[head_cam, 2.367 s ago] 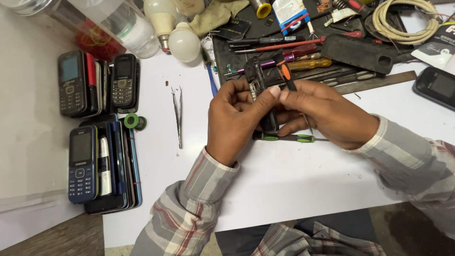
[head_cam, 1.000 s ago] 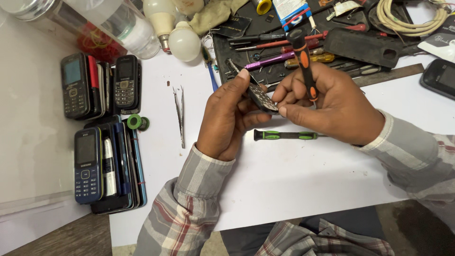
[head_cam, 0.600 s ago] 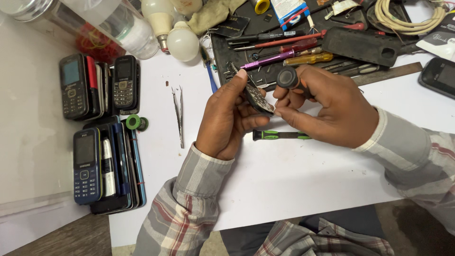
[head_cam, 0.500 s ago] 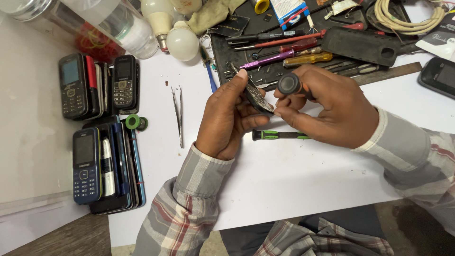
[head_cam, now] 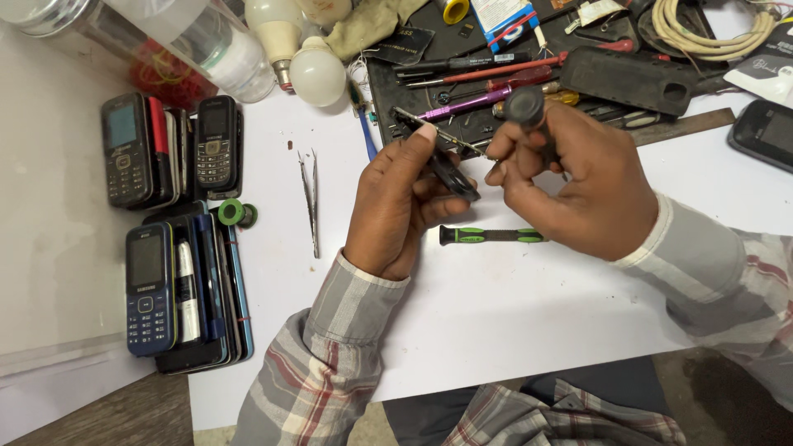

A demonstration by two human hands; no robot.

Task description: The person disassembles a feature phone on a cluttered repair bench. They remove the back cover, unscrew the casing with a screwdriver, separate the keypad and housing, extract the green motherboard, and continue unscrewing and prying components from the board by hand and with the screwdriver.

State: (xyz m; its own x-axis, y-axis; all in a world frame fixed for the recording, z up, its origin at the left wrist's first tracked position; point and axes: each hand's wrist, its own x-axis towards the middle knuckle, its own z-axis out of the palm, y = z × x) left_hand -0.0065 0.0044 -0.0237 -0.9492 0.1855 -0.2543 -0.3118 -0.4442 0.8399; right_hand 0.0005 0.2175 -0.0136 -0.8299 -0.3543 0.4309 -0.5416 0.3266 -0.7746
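Covering most of the table (head_cam: 512, 330), a white sheet is the landmark: above its upper middle the left hand (head_cam: 396, 206) pinches an opened phone part (head_cam: 442, 161), fingers closed around it. Just beside, the right hand (head_cam: 578, 186) grips a black-handled screwdriver (head_cam: 527, 111), tip at the part's edge. Unscrewing seems midway; a green-handled screwdriver (head_cam: 491, 236) lies below.

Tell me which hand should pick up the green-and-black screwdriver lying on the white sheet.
Probably the right hand: the green-and-black screwdriver lies just under it, though it grips a black-handled driver. The left hand steadies the dark phone part.
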